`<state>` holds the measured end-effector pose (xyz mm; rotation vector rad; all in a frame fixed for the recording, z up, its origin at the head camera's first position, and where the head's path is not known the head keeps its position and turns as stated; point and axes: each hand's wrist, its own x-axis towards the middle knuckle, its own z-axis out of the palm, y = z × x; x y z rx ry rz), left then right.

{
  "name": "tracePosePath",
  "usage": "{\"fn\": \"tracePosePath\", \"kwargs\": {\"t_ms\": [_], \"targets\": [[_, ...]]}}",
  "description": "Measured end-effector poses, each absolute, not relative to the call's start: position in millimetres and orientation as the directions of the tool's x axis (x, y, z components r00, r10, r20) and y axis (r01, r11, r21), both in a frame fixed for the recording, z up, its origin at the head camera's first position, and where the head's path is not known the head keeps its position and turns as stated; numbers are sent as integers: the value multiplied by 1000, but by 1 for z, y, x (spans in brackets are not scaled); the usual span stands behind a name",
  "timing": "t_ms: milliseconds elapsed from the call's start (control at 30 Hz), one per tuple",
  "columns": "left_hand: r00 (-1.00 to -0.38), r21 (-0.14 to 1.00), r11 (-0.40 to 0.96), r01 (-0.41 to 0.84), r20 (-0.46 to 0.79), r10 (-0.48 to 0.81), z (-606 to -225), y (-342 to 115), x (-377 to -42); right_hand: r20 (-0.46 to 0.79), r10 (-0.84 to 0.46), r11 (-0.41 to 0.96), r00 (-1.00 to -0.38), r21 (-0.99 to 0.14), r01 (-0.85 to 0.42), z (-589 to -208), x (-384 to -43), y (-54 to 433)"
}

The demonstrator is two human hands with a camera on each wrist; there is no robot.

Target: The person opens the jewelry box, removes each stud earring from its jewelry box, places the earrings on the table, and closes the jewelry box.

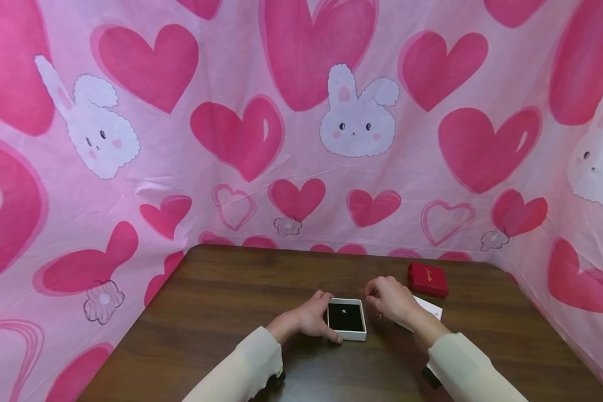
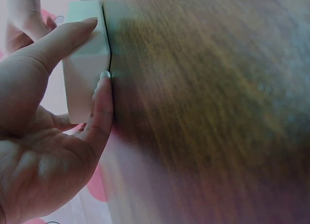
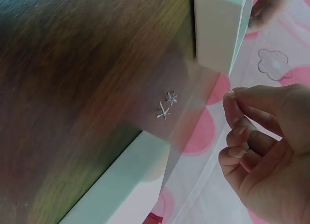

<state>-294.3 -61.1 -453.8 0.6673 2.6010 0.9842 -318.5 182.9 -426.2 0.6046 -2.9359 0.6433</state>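
Note:
My left hand (image 1: pixel 311 315) grips a small open white box (image 1: pixel 353 336) from its left side, the thumb along the near wall and the fingers at the far corner. A black pad (image 1: pixel 338 322) fills the box, with a small silvery ornament (image 1: pixel 344 311) on it. Just right of the box, my right hand (image 1: pixel 389 298) pinches a tiny earring (image 3: pixel 230 91) between thumb and forefinger; only a thin tip shows, the rest hidden by the fingertips. Below that hand, two star-shaped silvery earrings (image 3: pixel 167 105) lie on the table.
A white box lid (image 1: pixel 434 307) lies partly behind my right wrist. Beyond it, a red box (image 1: pixel 428 280) with gold lettering stands on the brown wooden table (image 1: pixel 221 312). Pink heart-printed cloth (image 1: pixel 301 151) hangs around the table's far and side edges.

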Motion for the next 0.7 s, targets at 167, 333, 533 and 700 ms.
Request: {"fn": "tracePosePath", "kwargs": {"t_ms": [167,333,533,700], "targets": [[-857,676,662,324,-87,508,-455,-61,-294,140,-365,838,-920,-382,-391,-427,-318,185],[-858,673,667,322,-90,505,-454,-61,-293,91,-351,843,-932,-403,-357,-429,-318,189],[-858,673,666,324,-87,506,-453,-61,-293,94,-361,838,-928,-403,-368,-434,-318,195],[-859,670,666,328,-82,505,-455,-60,-293,93,-400,826,-912,-395,-403,-439,-317,198]]}}
